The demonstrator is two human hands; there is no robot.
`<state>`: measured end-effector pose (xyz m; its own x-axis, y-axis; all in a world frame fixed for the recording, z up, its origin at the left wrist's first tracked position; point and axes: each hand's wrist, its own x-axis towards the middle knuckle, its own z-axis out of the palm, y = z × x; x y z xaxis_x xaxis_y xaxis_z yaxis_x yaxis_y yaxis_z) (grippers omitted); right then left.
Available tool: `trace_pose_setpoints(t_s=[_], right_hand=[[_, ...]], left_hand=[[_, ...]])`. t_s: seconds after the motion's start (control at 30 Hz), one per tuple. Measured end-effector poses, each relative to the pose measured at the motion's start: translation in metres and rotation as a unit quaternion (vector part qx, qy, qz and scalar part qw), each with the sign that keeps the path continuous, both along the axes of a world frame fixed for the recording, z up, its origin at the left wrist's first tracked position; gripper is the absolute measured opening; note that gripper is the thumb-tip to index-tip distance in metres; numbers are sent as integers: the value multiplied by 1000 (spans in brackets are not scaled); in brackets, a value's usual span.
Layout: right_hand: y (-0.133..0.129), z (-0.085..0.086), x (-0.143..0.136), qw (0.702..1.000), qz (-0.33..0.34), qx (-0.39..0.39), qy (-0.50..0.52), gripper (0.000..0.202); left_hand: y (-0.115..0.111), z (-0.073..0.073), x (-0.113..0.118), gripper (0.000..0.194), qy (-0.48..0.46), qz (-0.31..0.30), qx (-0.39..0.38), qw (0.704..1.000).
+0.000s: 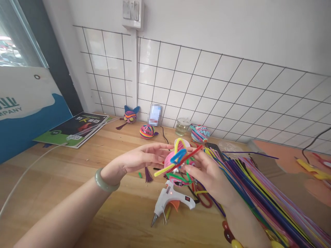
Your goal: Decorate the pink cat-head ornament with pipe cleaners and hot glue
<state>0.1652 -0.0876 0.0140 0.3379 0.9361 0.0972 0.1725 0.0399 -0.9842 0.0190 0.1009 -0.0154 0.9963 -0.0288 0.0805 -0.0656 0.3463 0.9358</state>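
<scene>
Both hands hold a pink ball craft point(170, 159) between them, with yellow, blue, red and green pipe cleaner pieces on it. My left hand point(144, 156), a jade bangle on its wrist, has its fingers curved against the ball's left side. My right hand point(205, 168) grips the right side, thumb toward the front. Just below the ball lies a white glue gun point(172, 198), its small light lit and its nozzle pointing down-left. A dark purple tassel point(148, 175) shows below my left hand.
Pipe cleaners point(261, 186) spread over the right side. Finished striped balls point(147, 131), a glass jar point(182, 126) and a phone point(155, 114) stand near the wall. Booklets point(77, 127) and a white cable point(33, 167) lie left.
</scene>
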Motion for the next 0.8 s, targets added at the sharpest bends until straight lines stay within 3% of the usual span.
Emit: trace_pose_setpoints(t_s=[0.17,0.37,0.53,0.8], right_hand=[[0,-2,-5,997,-4,-50,-62,33],[3,-9,-6,994,-22,-59,-94,27],[4,-7,-8,995,-19,-56,-79,34],[5,-11,-6,993,-34,-67,-89,38]], left_hand=[[-8,8,-2,57,2,-46,57,997],[-22,9,3,43,30,8,92,995],[-38,13,7,29,40,74,80,993],[-53,19,11,26,70,164,79,981]])
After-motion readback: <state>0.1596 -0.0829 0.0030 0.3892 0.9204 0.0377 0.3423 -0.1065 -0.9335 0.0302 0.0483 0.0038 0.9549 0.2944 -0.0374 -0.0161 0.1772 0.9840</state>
